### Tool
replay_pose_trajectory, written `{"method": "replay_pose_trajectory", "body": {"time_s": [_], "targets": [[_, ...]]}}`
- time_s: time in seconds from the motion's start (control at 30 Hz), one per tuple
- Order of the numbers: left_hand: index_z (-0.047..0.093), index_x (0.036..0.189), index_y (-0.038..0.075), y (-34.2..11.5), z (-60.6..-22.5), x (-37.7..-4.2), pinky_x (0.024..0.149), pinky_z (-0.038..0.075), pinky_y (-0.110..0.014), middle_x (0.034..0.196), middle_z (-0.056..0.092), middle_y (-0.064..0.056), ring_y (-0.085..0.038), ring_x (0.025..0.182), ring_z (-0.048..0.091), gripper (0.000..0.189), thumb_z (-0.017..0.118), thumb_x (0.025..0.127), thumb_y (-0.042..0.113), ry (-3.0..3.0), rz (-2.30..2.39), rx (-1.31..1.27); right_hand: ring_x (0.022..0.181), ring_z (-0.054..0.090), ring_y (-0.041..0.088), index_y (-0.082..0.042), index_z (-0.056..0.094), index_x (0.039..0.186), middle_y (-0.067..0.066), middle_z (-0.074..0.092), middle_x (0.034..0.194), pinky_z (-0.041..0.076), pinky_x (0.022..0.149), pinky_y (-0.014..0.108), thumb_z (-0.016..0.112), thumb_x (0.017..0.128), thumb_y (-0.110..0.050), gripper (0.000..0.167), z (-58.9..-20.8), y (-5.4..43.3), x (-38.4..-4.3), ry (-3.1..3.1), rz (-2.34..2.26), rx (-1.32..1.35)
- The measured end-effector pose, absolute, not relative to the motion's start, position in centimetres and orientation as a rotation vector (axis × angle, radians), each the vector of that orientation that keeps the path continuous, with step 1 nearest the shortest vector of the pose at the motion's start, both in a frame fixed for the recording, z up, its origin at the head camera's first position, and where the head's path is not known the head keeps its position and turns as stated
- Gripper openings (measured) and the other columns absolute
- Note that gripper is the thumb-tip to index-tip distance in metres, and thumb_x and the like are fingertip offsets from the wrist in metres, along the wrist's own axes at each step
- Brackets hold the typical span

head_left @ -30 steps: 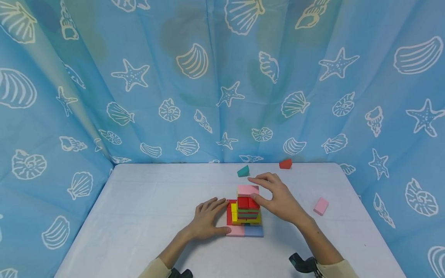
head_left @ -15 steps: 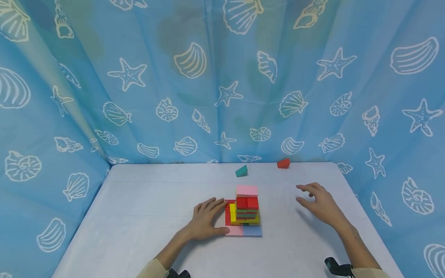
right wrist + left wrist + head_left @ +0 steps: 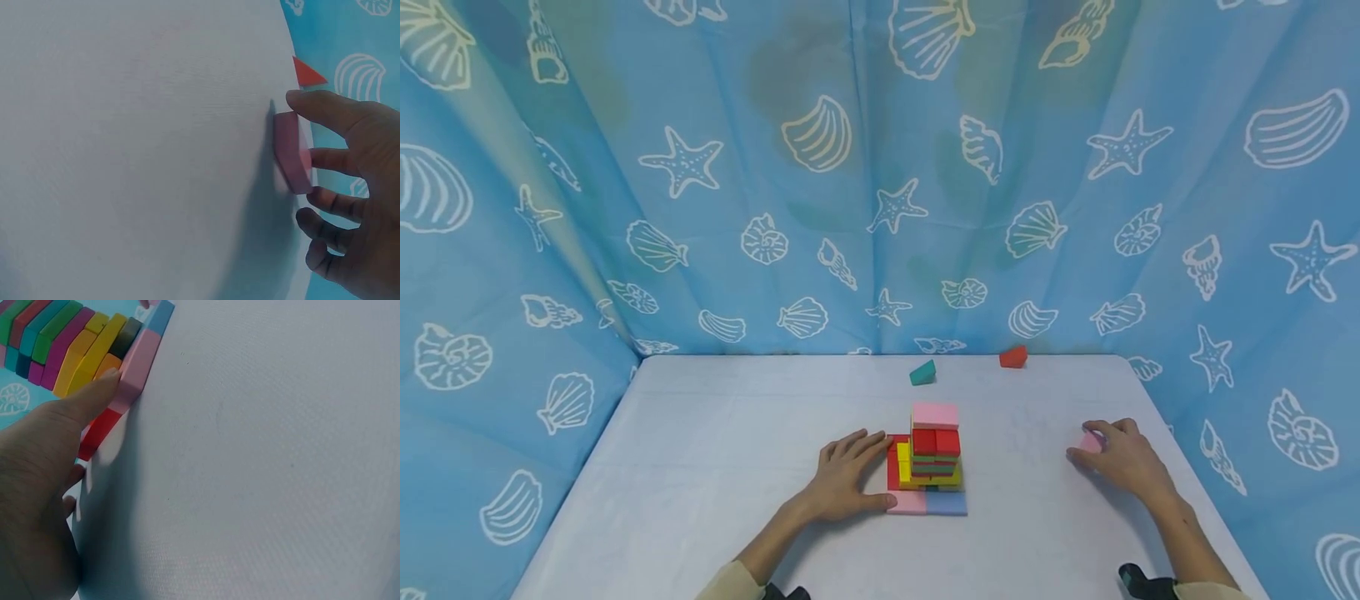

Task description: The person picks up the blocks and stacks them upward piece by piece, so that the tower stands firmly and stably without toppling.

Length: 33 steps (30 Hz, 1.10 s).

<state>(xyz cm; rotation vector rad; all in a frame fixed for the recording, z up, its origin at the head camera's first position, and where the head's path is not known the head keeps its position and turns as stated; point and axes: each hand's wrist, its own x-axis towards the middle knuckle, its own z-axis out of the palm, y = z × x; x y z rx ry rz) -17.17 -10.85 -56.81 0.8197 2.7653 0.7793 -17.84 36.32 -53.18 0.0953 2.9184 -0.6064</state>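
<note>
A stack of colored wooden blocks stands on the table, with pink on top, red faces below, then yellow. Its flat base shows red, pink and blue pieces. My left hand rests at the stack's left side, fingers spread. In the left wrist view its thumb touches the pink base block. Off to the right, my right hand is around a loose pink block. The right wrist view shows that block on the table between thumb and fingers, with a slight gap at the thumb.
A green wedge-shaped block lies behind the stack. A red block sits at the table's back edge, near the curtain. White cloth covers the table.
My right hand has left the stack's top and moved right, coming down around the loose pink block. The left hand stays beside the stack.
</note>
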Motion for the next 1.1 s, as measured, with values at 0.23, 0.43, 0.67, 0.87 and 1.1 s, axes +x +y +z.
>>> {"method": "replay_pose_trajectory", "body": {"time_s": [0.23,0.43,0.67,0.87,1.1], "targets": [[0.033,0.158,0.027,-10.8,-56.8,-17.0,0.114,0.018,-0.064,0.163,0.033,0.001,-0.031,0.151,0.019,0.091,0.066,0.083,0.066,2.767,0.779,0.818,0.107,0.052,0.051,0.002,0.044,0.144,0.038,0.037,0.129,0.048,0.087,0.068,0.069,0.089,-0.055,0.083,-54.3,36.3,-18.0,2.879,-0.733,0.114],[0.033,0.158,0.026,-10.8,-56.7,-17.0,0.113,0.019,-0.066,0.163,0.033,-0.001,-0.033,0.151,0.020,0.092,0.067,0.082,0.066,2.772,0.776,0.818,0.101,0.056,0.042,0.005,0.041,0.145,0.036,0.039,0.129,0.054,0.082,0.059,0.072,0.091,-0.031,0.071,-54.3,35.9,-17.9,2.922,-0.807,0.020],[0.033,0.158,0.027,-10.8,-56.7,-17.1,0.114,0.018,-0.064,0.163,0.033,0.000,-0.032,0.152,0.019,0.092,0.065,0.082,0.067,2.774,0.763,0.815,0.102,0.057,0.039,0.004,0.045,0.142,0.029,0.053,0.121,0.055,0.083,0.055,0.069,0.092,-0.020,0.060,-54.2,35.3,-18.0,2.944,-0.812,0.025],[0.033,0.158,0.028,-10.7,-56.9,-17.1,0.114,0.018,-0.065,0.163,0.032,0.001,-0.031,0.152,0.018,0.092,0.065,0.082,0.068,2.770,0.769,0.822,0.113,0.056,0.043,0.003,0.051,0.139,0.028,0.054,0.127,0.050,0.093,0.060,0.066,0.093,-0.014,0.051,-54.0,33.7,-18.1,2.971,-0.858,-0.034],[0.032,0.159,0.029,-10.8,-57.1,-17.2,0.114,0.018,-0.064,0.163,0.032,0.002,-0.030,0.152,0.018,0.092,0.066,0.082,0.068,2.783,0.754,0.819,0.113,0.056,0.032,-0.008,0.061,0.135,0.018,0.057,0.132,0.055,0.086,0.050,0.072,0.090,-0.012,0.046,-50.5,30.4,-18.3,3.106,-1.017,-0.283]]}}
